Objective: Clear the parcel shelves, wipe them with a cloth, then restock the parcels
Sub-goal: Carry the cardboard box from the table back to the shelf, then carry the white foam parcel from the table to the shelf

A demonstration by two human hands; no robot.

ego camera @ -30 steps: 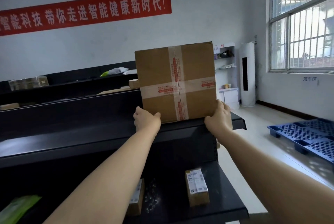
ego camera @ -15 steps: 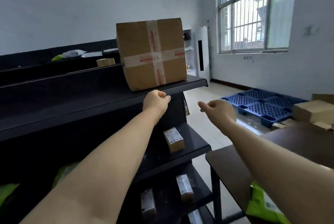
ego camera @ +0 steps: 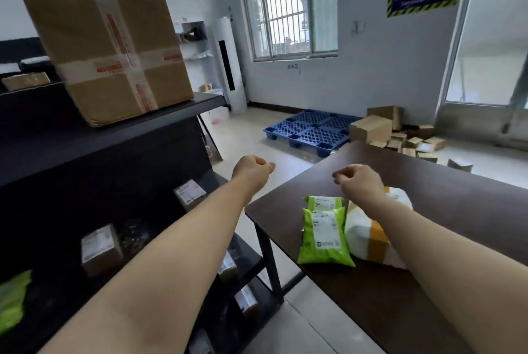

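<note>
So the big taped box is parked on the top shelf now, right at its right-hand end. Both hands have let go of it; a second ago they were gripping its bottom corners. Reads like restocking to me: one parcel back up, on to the next. The lower shelves already carry a few small labelled boxes.

The left hand hangs in the gap between shelf and counter, below the box and well clear of it. Its fingers are curled together into a fist with nothing in them. The right hand is the same, fingers tucked in and empty, over the counter near its left edge.

Just under that wrist, by the same edge, sit two green mailers and a white-and-yellow bag, not touched yet. My guess is those get grabbed next, since the view has swung round towards them.
</note>
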